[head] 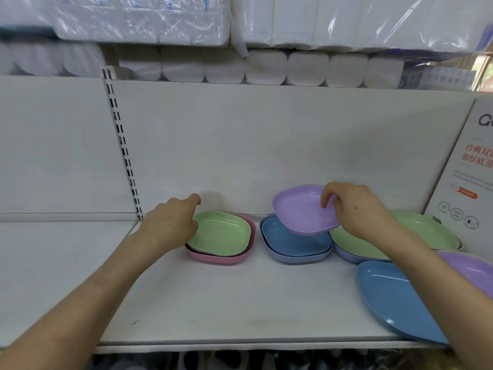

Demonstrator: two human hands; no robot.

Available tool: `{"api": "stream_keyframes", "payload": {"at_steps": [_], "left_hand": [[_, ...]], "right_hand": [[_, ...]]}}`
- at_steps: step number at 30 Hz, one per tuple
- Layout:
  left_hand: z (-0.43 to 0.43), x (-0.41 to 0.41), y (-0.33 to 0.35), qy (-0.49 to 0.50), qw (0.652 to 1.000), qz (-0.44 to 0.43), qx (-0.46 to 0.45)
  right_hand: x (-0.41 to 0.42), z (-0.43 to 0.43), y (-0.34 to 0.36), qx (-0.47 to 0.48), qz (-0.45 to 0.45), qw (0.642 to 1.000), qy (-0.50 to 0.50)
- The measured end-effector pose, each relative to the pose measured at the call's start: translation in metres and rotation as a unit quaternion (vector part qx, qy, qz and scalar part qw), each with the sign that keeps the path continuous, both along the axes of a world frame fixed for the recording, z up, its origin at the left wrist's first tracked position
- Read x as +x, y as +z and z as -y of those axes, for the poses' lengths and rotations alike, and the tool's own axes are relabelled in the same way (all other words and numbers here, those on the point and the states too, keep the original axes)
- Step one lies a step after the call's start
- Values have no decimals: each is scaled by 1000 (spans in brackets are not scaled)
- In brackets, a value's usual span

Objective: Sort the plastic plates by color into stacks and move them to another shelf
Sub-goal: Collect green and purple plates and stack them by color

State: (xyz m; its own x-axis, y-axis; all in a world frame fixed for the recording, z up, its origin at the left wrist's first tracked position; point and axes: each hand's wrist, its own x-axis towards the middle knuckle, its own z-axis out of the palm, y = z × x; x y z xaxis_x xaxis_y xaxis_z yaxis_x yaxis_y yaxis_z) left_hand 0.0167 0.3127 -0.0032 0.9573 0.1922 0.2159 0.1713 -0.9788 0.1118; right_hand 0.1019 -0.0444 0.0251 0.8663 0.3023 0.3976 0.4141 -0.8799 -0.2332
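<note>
We judge the sorting barely begun and the move to another shelf not yet started. Every plate we see lies on one shelf (213, 303), and most piles are mixed in colour. At the far left, the left green plate (221, 233) sits nested in a pink plate (226, 259). In the middle is a blue stack (293, 245) over a paler bottom plate. To its right, the middle green plate (354, 248) rests on a bluish one, with the right green plate (426, 231) beyond. At the near right, a large blue plate (394, 303) lies beside a second purple plate (469, 268). Our right hand (354, 209) has its grip clamped on the lifted purple plate (301, 209), fingers curled over its right rim. That plate is tilted over the far part of the blue stack and reaches left from the grip; we cannot tell whether its low edge touches the stack. Our left hand (170, 222) lies at the left rim of the left green plate and covers that edge. Whether its grip has closed on the rim we cannot tell.
</note>
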Motion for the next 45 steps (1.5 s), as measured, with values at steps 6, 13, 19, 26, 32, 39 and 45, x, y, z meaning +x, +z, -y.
{"api": "stream_keyframes", "payload": {"at_steps": [6, 13, 19, 26, 32, 39, 45], "left_hand": [[10, -12, 10, 28, 991, 46, 126], [6, -11, 14, 10, 998, 67, 4], [10, -19, 11, 9, 984, 86, -158], [9, -22, 3, 11, 975, 98, -197], [3, -15, -3, 38, 985, 124, -115], [3, -12, -6, 29, 991, 131, -18], [6, -13, -6, 38, 991, 102, 72]], "right_hand": [[-5, -1, 1, 22, 15, 1000, 11], [-12, -3, 3, 50, 3, 999, 5], [-20, -2, 5, 123, -38, 992, 10], [-28, -6, 3, 158, -60, 985, 15], [-34, -4, 3, 152, -67, 986, 17], [-37, -2, -1, 147, -72, 986, 24], [-37, -1, -6, 142, -62, 987, 34]]}}
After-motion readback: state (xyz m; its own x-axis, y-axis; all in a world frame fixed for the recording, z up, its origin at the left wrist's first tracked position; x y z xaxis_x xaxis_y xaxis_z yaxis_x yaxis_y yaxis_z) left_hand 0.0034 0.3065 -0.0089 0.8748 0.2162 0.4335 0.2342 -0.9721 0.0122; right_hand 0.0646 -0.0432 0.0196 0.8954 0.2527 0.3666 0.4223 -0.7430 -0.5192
